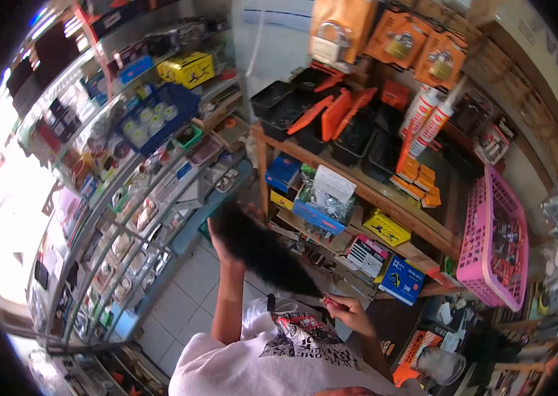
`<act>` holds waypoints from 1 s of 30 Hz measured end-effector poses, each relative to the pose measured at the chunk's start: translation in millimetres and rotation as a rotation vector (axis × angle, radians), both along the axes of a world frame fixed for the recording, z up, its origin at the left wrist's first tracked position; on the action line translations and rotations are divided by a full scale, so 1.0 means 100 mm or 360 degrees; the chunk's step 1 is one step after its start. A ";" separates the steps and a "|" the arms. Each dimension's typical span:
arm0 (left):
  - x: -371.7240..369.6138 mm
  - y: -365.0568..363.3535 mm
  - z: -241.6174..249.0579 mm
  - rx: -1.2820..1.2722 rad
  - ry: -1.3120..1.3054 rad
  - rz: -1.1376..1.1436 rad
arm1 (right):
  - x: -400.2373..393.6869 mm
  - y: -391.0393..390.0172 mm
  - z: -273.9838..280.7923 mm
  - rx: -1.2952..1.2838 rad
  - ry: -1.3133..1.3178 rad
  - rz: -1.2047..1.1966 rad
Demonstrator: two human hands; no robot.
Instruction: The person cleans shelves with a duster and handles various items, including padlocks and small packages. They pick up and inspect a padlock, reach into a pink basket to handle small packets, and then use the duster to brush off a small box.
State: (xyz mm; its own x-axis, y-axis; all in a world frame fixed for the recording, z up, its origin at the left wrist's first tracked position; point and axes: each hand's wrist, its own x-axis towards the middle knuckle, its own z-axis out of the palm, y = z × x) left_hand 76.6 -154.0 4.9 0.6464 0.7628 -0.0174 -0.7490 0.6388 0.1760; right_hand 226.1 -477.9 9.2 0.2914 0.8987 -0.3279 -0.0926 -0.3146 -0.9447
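Observation:
A black, fluffy duster (262,251) slants across the middle of the head view, in front of my body. Its handle end is at the lower right, where my right hand (350,315) has its fingers wrapped round it. My left hand (221,245) is raised at the duster's other end, against or just behind the black fibres. The duster hides part of that hand, and whether its fingers grip anything cannot be made out.
Wire shelves (120,231) with small goods curve along the left. On the right, a wooden shelf (384,191) holds black trays, sealant tubes and boxes. A pink basket (490,244) stands beyond it. Grey floor tiles (183,284) show below.

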 end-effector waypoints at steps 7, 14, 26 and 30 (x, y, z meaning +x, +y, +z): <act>0.11 0.08 -0.21 0.0159 -0.0074 -0.0150 | 0.02 -0.07 -0.22 0.0112 0.0017 0.0031; 0.09 0.23 -0.28 -0.0146 0.0326 -0.0130 | -0.10 -0.05 -0.01 0.0066 -0.0101 -0.0078; 0.24 0.12 0.00 -0.0029 0.0337 -0.0152 | 0.37 -0.76 0.34 0.0672 -0.0136 -0.1068; 0.24 0.17 -0.04 -0.0068 0.0357 -0.0148 | 0.44 -0.70 0.52 0.0627 -0.0192 -0.1564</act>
State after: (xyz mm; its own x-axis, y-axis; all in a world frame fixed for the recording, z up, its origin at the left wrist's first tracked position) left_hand 100.8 -137.0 0.7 0.6900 0.6958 -0.1993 -0.6319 0.7134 0.3029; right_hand 269.7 -548.0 61.6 0.9576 0.2879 0.0141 -0.0388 0.1771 -0.9834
